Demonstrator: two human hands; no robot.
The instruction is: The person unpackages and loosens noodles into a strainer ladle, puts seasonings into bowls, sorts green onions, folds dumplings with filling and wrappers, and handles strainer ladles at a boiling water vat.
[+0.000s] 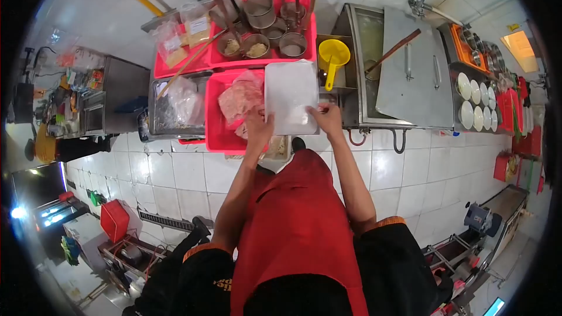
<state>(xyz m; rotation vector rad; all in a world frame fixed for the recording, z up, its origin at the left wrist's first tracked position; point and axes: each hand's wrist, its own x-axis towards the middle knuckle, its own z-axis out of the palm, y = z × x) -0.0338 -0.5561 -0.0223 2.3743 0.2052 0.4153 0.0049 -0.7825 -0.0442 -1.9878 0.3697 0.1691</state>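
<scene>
In front of me, a pale, translucent rectangular plastic piece (291, 90) lies between my hands; whether it is a lid or a covered container I cannot tell. My left hand (259, 127) is closed at its lower left edge, thumb along the side. At the lower right edge, my right hand (328, 119) grips it with the fingertips. Just left of it, pink raw meat (240, 100), partly in plastic, sits in a red tub (213, 131). My left hand hides part of the meat.
Behind stands a red tray (312, 41) of long-handled strainers (259, 10), some with noodles. A yellow dipper (334, 52) is to the right, beside a steel cooker with a metal cover (413, 76). White bowls (466, 114) stand far right. At left, a metal tray (157, 123) holds a plastic bag (184, 100).
</scene>
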